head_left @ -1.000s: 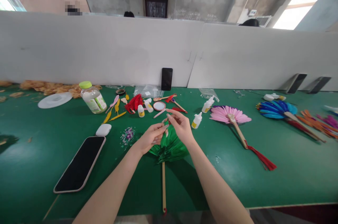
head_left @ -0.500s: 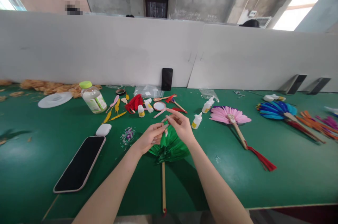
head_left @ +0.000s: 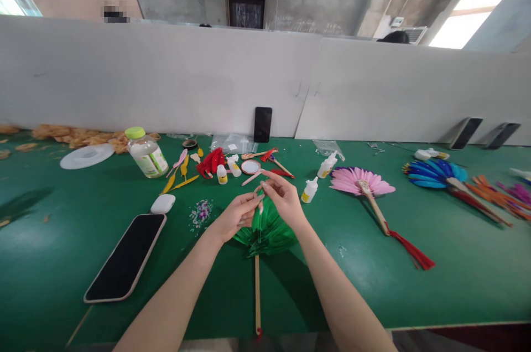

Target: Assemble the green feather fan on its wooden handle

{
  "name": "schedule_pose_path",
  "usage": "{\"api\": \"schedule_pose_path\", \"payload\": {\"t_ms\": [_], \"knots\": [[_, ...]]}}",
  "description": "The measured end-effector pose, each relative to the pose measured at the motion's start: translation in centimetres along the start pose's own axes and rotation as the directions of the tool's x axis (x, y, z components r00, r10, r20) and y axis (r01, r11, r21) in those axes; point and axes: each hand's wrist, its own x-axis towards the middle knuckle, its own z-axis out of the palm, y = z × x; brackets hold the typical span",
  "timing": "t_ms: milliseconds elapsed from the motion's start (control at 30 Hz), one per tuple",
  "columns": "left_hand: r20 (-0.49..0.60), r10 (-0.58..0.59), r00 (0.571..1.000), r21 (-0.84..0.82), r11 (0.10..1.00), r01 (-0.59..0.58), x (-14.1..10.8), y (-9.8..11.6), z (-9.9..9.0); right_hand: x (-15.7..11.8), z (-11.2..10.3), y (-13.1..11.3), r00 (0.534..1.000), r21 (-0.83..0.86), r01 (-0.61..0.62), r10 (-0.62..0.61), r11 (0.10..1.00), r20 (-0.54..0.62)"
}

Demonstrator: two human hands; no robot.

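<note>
My left hand (head_left: 237, 215) and my right hand (head_left: 284, 197) meet in front of me, fingertips pinched together on a green feather (head_left: 257, 221). The feather's upper end is partly hidden by my fingers. Just below and behind them lies a green feather fan (head_left: 276, 236), its pale wooden handle (head_left: 257, 294) pointing toward me with a bit of red at the end. To the left of my hands is a small heap of purple and white flakes (head_left: 202, 212). A white glue bottle (head_left: 309, 190) stands to the right of my right hand.
A phone (head_left: 126, 258) and white earbud case (head_left: 162, 203) lie left, near a green-lidded jar (head_left: 146, 153). Red feathers (head_left: 212, 162), yellow feathers (head_left: 183, 170) and small bottles sit behind my hands. Rightward are a pink fan (head_left: 363, 181) and blue fan (head_left: 433, 174). A white partition (head_left: 166, 75) runs behind.
My hands and the green feather stay almost exactly in place. At the far left of the table, a dark shadow has changed shape.
</note>
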Motion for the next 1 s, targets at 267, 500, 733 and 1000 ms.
{"api": "schedule_pose_path", "payload": {"t_ms": [267, 500, 733, 1000], "knots": [[0.015, -0.018, 1.000, 0.046, 0.999, 0.017, 0.00, 0.16, 0.13, 0.01, -0.02, 0.05, 1.000, 0.006, -0.009, 0.010, 1.000, -0.019], [0.012, -0.016, 1.000, 0.043, 0.999, 0.016, 0.00, 0.12, 0.19, 0.03, 0.09, -0.04, 0.999, -0.015, 0.022, -0.023, 1.000, -0.031], [0.000, -0.009, 1.000, 0.024, 1.000, 0.009, -0.01, 0.11, 0.03, 0.18, -0.12, -0.17, 1.000, -0.022, 0.017, -0.018, 1.000, -0.023], [0.024, -0.026, 0.999, 0.019, 0.999, 0.025, -0.04, 0.04, -0.19, 0.09, 0.13, -0.25, 0.999, 0.013, -0.021, 0.021, 1.000, -0.040]]}}
